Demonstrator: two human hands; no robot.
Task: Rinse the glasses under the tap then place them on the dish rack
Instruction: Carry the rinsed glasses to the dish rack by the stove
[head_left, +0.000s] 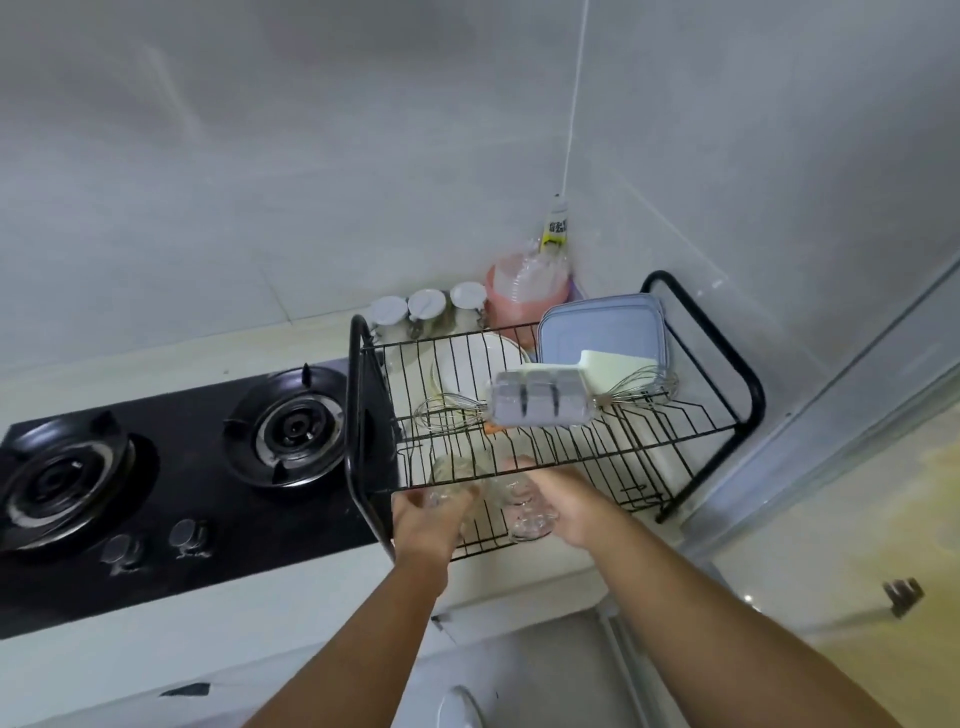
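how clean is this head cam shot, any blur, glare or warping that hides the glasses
Head view: soft throughout, flat dim light, no hard shadows; wide-angle warping bows the dish rack; the left glass in the left hand and right glass in the right hand look smeared, edges hard to trace behind rack wires; faint glare streak on the wall, upper left.

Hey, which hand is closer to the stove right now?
Left. The left hand grips one glass at the rack end beside the stove; the right hand grips the other glass farther along the rack, away from it.
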